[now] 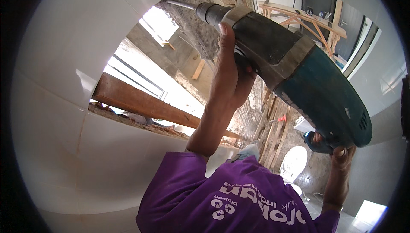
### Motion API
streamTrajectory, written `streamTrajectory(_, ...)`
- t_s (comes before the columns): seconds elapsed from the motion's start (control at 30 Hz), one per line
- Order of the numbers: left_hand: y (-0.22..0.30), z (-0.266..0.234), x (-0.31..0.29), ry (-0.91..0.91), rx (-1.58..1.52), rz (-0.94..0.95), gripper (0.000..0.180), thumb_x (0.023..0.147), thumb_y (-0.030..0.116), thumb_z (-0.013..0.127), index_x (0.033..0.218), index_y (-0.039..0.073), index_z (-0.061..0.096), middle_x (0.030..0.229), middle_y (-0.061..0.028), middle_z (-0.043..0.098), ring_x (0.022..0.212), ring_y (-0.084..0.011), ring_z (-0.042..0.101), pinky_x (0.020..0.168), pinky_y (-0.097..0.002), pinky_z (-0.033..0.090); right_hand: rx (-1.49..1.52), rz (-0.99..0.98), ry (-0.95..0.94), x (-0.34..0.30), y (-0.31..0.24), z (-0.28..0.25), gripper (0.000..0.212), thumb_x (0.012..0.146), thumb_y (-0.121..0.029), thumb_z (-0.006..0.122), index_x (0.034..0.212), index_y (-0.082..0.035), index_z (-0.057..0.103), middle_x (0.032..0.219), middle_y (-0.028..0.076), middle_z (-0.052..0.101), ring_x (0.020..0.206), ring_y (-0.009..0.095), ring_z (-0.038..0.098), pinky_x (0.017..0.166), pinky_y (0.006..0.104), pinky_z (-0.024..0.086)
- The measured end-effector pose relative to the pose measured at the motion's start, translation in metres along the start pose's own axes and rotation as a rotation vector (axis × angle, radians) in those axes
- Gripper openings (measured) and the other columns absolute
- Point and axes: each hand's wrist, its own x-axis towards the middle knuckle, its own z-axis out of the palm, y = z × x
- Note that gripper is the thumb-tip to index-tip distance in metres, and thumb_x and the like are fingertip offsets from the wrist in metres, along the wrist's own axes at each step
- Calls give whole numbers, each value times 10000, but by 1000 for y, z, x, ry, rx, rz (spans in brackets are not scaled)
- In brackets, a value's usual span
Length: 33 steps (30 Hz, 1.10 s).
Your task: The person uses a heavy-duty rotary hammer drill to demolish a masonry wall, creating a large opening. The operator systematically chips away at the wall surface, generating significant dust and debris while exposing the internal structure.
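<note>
A large green and black hammer drill (pixel 326 90) stretches diagonally across the view. Around its front part, just behind the chuck, my left hand (pixel 232 70) is closed, thumb up along the side; a handle there is partly hidden by the fingers. My right hand (pixel 340 157) grips the rear handle, with some fingers hidden behind it. From the chuck a metal bit (pixel 181 4) points to the upper left. Its tip is at the rough broken edge of the concrete wall (pixel 190 28), beside glossy white tiles; whether it touches, I cannot tell.
White tiles (pixel 51 105) cover the wall at left, beside an opening with a brown wooden beam (pixel 145 102). Below lie wooden planks (pixel 273 132), a red-handled tool (pixel 279 118) and a white toilet (pixel 294 162). A wooden trestle platform (pixel 305 17) stands at upper right.
</note>
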Motion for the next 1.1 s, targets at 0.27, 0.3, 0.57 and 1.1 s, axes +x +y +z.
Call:
streamTrajectory(0.27, -5, 12, -9, 64, 50, 33, 620, 887, 583, 471, 1259, 88, 448, 1172, -54, 571, 1022, -164, 576, 894, -307, 475, 82, 19, -89, 6, -9, -13, 643, 830, -394, 637, 1230, 61, 422, 1080, 205, 587, 934, 262, 626, 807, 388, 506)
streamTrajectory(0.3, -9, 14, -10, 90, 70, 42, 679, 886, 606, 447, 1294, 64, 409, 1233, -82, 516, 1100, -193, 515, 953, -337, 424, 108, 16, -79, 11, -12, -15, 649, 828, -394, 640, 1233, 63, 419, 1086, 208, 586, 940, 262, 626, 811, 388, 506)
streamTrajectory(0.57, -16, 38, 22, 64, 268, 146, 788, 860, 636, 463, 1363, 42, 336, 1378, -131, 365, 1277, -283, 369, 1075, -456, 310, 176, -30, 87, 61, -27, -30, 838, 726, -486, 731, 1282, 51, 406, 1033, 194, 604, 833, 251, 647, 766, 359, 524)
streamTrajectory(1.1, -18, 20, 44, 157, 379, 27, 842, 840, 639, 492, 1403, 54, 269, 1407, -161, 349, 1319, -300, 347, 1096, -493, 289, 500, 78, 215, 67, 28, -9, 692, 729, -488, 735, 1162, 18, 547, 901, 132, 643, 825, 178, 633, 740, 315, 514)
